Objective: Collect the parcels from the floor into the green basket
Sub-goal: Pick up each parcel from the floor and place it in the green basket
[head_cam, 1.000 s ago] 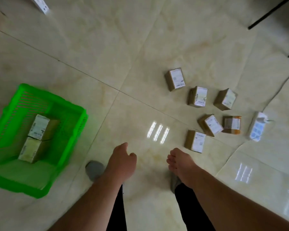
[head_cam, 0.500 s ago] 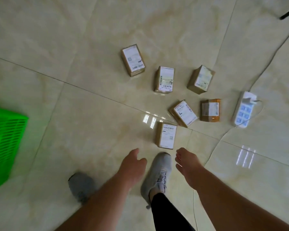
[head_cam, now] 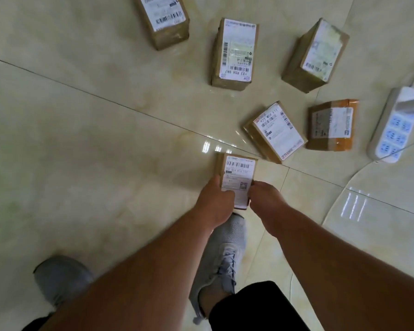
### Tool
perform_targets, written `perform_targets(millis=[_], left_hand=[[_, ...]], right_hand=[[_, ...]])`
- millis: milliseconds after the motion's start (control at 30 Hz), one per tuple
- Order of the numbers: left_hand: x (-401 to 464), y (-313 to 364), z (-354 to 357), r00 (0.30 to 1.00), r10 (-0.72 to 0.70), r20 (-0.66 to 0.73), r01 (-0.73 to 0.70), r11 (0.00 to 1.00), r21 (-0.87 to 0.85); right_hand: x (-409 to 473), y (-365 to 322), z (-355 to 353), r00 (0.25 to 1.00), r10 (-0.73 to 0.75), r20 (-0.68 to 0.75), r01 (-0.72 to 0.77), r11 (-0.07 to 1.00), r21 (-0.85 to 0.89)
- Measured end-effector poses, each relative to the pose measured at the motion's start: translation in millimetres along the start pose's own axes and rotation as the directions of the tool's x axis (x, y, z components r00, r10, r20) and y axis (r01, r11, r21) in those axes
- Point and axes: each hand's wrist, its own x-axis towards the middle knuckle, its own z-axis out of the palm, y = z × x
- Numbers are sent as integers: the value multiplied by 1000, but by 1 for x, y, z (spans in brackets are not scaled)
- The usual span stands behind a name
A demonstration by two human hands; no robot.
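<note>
Nearest parcel [head_cam: 239, 174], centre frame, on floor: gripped at near end by left hand [head_cam: 215, 204] and right hand [head_cam: 264, 199], fingers curled round its sides. Five further parcels across upper right, well apart. Power strip [head_cam: 392, 130] at right edge. Grey shoes [head_cam: 221, 256] below.

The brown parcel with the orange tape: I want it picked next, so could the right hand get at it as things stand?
Probably not yet: the right hand grips the near brown cardboard parcel, though nothing blocks the orange-taped parcel.
</note>
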Motion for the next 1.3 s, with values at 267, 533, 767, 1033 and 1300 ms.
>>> perform_targets(millis=[267, 533, 767, 1033, 1300], left_hand=[[-112, 7, -78, 998, 29, -63, -37, 991, -127], [-292, 7, -226, 958, 13, -288, -134, 904, -407], [-399, -51, -347, 864, -98, -493, -286, 712, -641], [-468, -121, -440, 774, -226, -592, -437, 486, -757], [-473, -154, -511, 718, -367, -592, -545, 233, -805]], right_hand=[[-126, -62, 30, 982, -119, 149, 132, 988, -82], [-314, -173, 135, 897, -270, 349, 386, 864, -323], [-455, -243, 266, 790, -328, 518, 600, 588, -542], [-550, -274, 409, 687, -292, 666, 727, 273, -630], [-564, -292, 518, 644, -231, 730, 762, 104, -639]])
